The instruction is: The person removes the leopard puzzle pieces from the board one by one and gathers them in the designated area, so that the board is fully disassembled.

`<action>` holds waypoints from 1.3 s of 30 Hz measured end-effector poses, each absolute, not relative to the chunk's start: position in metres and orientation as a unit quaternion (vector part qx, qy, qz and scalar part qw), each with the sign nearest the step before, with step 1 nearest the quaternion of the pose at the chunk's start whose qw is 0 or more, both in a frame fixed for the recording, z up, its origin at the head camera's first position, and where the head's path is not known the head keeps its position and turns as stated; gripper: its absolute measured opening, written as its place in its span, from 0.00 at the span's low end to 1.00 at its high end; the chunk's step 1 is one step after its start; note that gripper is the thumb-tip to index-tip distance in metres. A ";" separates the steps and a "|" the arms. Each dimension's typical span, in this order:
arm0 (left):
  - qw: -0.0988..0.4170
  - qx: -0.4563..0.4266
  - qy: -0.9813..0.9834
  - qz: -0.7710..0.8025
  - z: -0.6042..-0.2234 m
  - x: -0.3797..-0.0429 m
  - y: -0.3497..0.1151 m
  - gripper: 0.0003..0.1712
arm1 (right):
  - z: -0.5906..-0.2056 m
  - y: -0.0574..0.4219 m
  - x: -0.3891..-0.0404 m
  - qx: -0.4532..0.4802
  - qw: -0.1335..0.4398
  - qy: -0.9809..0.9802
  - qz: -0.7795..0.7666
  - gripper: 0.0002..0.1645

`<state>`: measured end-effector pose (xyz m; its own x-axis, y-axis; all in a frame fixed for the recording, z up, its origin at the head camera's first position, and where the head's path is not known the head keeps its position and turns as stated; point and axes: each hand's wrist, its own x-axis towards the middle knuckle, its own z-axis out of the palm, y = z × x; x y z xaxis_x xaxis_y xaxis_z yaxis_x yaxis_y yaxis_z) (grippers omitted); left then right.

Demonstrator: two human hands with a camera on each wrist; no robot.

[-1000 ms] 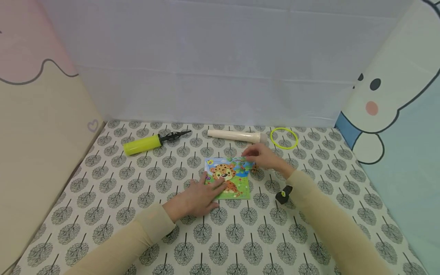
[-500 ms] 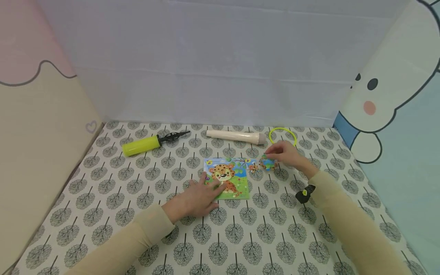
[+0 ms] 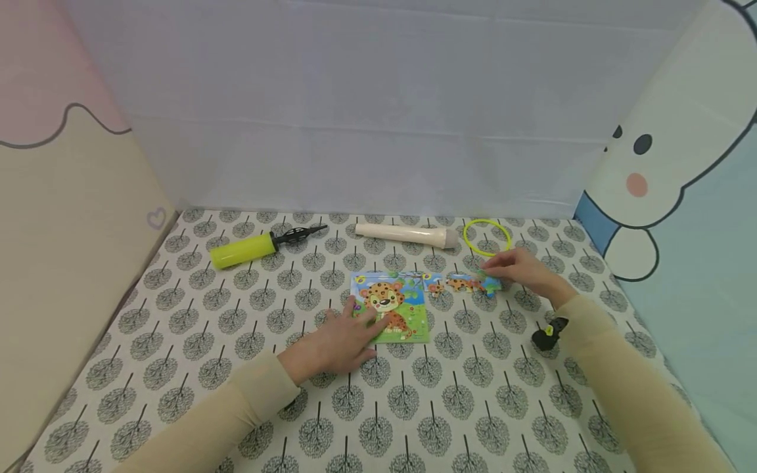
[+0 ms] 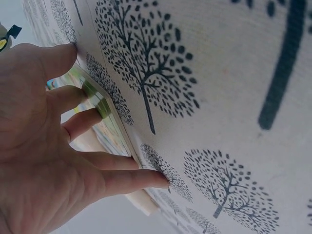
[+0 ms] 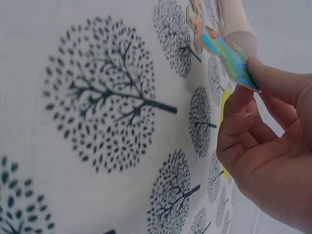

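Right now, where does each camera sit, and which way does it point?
Head: on the head, facing forward and down at the board and held piece; sleeves, left fingers and right fingers show.
Left wrist: on that wrist, facing the board's corner; left fingers and palm show.
Right wrist: on that wrist, facing the held piece; right fingers show.
Shared: head and right wrist both show the held piece and ring.

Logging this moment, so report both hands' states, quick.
Left hand: open, touching the leopard picture board.
Right hand: closed, pinching a blue-green puzzle piece.
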<state>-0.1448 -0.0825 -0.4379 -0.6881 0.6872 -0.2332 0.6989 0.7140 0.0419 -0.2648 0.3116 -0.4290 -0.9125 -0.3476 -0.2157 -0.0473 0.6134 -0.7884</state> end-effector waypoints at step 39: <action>0.133 0.399 0.905 0.060 -0.433 -0.137 -0.098 0.34 | -0.444 0.310 -0.265 -0.154 0.062 0.952 -0.258 0.10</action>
